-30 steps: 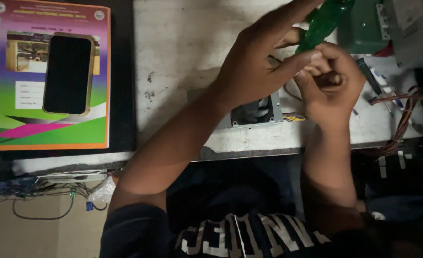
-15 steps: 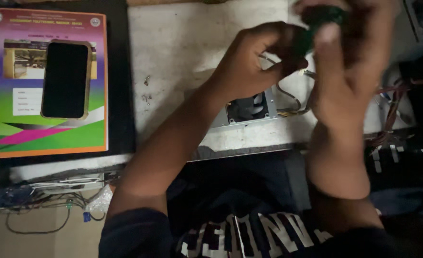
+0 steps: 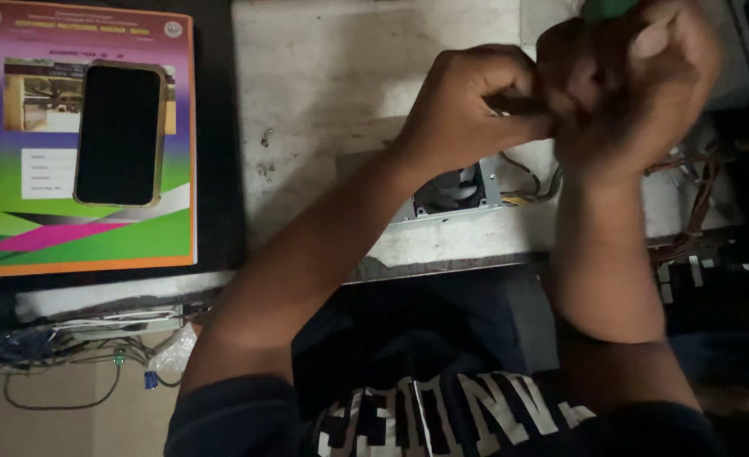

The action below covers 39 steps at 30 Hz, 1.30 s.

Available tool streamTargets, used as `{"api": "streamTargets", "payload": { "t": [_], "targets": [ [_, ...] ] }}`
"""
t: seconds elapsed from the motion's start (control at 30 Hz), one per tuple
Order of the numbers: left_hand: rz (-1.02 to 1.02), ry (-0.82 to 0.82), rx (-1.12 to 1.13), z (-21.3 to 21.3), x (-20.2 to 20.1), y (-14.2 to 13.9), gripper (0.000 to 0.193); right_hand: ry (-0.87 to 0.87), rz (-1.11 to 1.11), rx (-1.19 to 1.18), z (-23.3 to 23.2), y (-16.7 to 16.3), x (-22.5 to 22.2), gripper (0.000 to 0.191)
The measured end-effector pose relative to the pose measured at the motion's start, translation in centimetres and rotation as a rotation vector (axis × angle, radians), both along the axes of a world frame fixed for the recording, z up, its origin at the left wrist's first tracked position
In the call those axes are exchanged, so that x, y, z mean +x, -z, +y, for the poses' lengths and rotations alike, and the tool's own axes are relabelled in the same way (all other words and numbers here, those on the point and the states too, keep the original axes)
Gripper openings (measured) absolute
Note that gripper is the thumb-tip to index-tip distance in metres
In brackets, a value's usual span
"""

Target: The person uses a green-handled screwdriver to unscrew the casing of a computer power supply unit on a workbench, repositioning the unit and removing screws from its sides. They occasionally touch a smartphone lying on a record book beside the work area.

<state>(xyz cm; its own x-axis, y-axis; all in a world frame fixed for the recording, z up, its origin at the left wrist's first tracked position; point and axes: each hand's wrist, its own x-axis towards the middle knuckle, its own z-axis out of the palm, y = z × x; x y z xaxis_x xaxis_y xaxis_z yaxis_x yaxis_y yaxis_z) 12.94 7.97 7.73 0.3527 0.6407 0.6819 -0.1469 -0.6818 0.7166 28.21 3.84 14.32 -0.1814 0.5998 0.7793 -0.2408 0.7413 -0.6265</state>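
Meanwhile, left hand [image 3: 476,106] pinched a small dark part | right hand [image 3: 636,85] gripped green-handled screwdriver [image 3: 609,8] | risk: tip slipping onto fan unit [image 3: 459,190] below grip

- My right hand [image 3: 636,93] has lifted and closed over the green-handled tool [image 3: 607,8], now pressed against my left hand [image 3: 476,106].
- The tool's handle is mostly hidden now.
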Motion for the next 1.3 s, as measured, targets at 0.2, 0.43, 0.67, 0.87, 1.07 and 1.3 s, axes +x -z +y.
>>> {"api": "streamTargets", "payload": {
  "t": [0.2,0.43,0.67,0.87,1.07,1.3],
  "targets": [
    [0.022,0.311,-0.269,-0.2,0.7,0.2,0.03,-0.223,-0.141,-0.099,2.1,-1.2,1.8,0.035],
    [0.095,0.458,-0.27,0.4,0.5,0.6,0.025,-0.873,-0.125,-0.325,9.5,0.6,5.0,0.043],
    [0.175,0.382,-0.279,1.0,0.4,0.7,0.014,-1.272,-0.245,-0.344,12.4,-0.6,6.2,0.042],
    [0.106,0.394,-0.339,1.3,-0.3,0.8,0.01,-0.239,-0.034,-0.551,5.0,0.1,2.8,0.043],
    [0.107,0.316,-0.298,1.2,0.4,0.8,0.017,0.402,0.009,-0.132,-0.7,1.8,-0.8,0.025],
    [0.209,0.27,-0.182,1.4,-0.4,0.3,0.028,0.505,-0.023,-0.067,1.5,4.4,-1.4,0.028]
  ]
}}
